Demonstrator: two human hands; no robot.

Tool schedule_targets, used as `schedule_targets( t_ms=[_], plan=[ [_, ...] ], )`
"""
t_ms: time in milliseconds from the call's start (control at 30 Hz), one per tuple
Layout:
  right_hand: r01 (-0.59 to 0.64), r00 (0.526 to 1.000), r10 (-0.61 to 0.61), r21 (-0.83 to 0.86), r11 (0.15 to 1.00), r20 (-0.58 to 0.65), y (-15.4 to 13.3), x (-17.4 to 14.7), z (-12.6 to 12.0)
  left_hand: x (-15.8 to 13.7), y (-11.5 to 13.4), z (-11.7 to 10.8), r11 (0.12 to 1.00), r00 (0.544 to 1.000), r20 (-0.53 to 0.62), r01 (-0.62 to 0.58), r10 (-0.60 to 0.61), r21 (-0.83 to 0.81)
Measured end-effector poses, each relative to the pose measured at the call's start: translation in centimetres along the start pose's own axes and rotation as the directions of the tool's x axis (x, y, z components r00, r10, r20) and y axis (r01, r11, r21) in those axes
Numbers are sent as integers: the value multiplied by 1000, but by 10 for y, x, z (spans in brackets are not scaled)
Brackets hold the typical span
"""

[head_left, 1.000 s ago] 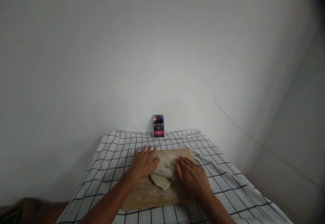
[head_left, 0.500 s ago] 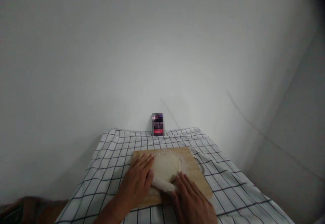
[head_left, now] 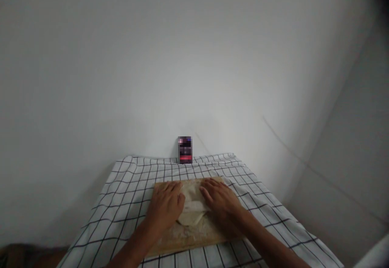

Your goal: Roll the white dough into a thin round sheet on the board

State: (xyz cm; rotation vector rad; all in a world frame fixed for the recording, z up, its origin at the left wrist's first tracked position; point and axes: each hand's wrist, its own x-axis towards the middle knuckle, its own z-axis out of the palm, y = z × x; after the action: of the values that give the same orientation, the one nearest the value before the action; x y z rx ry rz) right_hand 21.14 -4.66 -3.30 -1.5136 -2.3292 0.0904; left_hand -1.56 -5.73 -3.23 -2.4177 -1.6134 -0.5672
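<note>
A flat round of pale dough (head_left: 191, 219) lies on a floured wooden board (head_left: 178, 236). Across the dough rests a pale, floured rolling pin (head_left: 195, 206), with only its middle showing between my hands. My left hand (head_left: 166, 201) lies flat over its left end, fingers stretched forward and the thumb toward the dough. Over the right end is my right hand (head_left: 221, 198), its fingers also extended forward along the board. Both palms hide the ends of the pin. Dough shows on the near and far sides of it.
A white tablecloth with dark checks (head_left: 121, 203) covers the table under the board. At the far edge, a dark box-like object (head_left: 185, 150), pixelated, stands upright against the white wall (head_left: 194, 65). Something dark (head_left: 27, 256) lies at the lower left corner.
The rolling pin has moved forward over the dough and turned from slanted to nearly level. My right hand has moved forward with it; my left hand has shifted little. The view has swung slightly.
</note>
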Motion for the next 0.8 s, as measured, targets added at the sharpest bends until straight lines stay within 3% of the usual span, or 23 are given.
schedule_targets(
  t_ms=[133, 300, 400, 633, 800],
  plan=[
    [68, 991, -73, 46, 997, 115, 16, 36, -1, 9, 4, -5, 994, 992, 72, 103, -105, 34],
    [86, 989, -92, 54, 995, 113, 19, 50, 4, 13, 7, -10, 980, 975, 114, 182, -190, 78],
    [64, 995, -67, 39, 997, 76, 16, 35, 5, 5, 11, -9, 983, 983, 56, 168, -173, 78],
    [3, 998, -2, 19, 1000, -58, -2, -25, 7, -26, 7, 14, 992, 981, -187, -25, 48, 123],
    [-20, 999, 21, 14, 1000, -31, -7, -29, 5, -32, 3, 25, 995, 978, -201, -28, 46, 93]
  ],
)
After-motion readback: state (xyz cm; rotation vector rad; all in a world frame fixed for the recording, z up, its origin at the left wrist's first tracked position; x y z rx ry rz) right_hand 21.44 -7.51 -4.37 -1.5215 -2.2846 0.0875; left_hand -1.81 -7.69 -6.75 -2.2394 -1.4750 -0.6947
